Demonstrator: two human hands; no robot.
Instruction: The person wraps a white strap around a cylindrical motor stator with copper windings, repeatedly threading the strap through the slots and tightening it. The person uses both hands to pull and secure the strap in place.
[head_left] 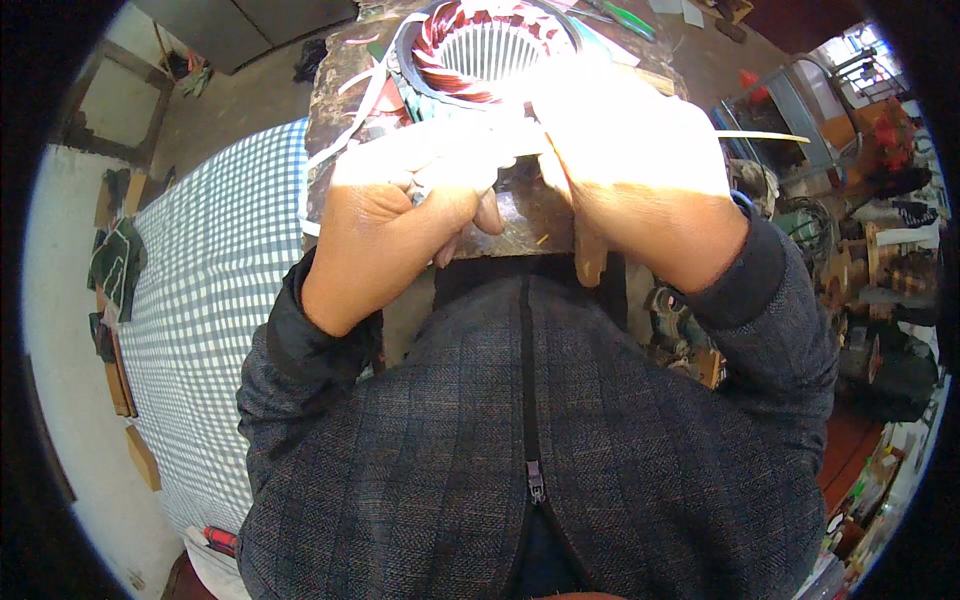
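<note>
A motor stator (436,68) with red-brown copper windings and a slotted core lies at the far end of the worn bench (530,222). My left hand (400,215) is closed in front of it, fingers curled and thumb pressed inward. Opposite, my right hand (640,165) is also closed, its fingertips near the left hand's. A thin pale strip (765,136) sticks out to the right from behind my right hand, apparently held in it. Strong glare washes out both hands' upper parts, hiding what lies between the fingertips. White tape (352,135) trails beside my left hand.
A green-handled tool (628,18) rests at the bench's far right. Left of the bench is a surface covered by a blue-and-white checked cloth (215,300). A metal-framed rack (800,110) and cluttered shelves (890,290) stand to the right.
</note>
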